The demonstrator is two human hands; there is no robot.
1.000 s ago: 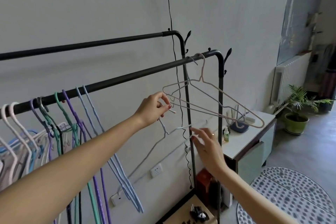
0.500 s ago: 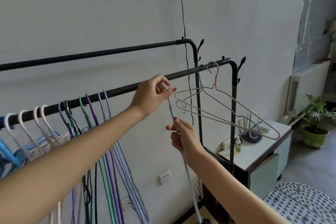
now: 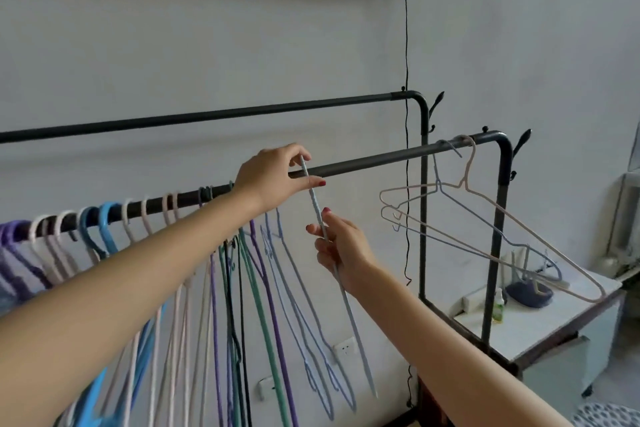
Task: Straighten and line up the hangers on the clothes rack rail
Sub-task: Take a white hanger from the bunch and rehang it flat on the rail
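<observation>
The hook of the pale blue hanger [image 3: 320, 218] is hidden behind the left hand [image 3: 273, 180], so whether it sits over the rail [image 3: 374, 159] cannot be told. Its lower end disappears past the right hand [image 3: 343, 250]. Left of the fingers [image 3: 313, 229], the purple hangers [image 3: 14, 253] are cut by the frame edge.

A white side table [image 3: 540, 326] is seen at right, on which a small green bottle [image 3: 498, 305] is stood. A wall socket [image 3: 344, 347] is mounted low.
</observation>
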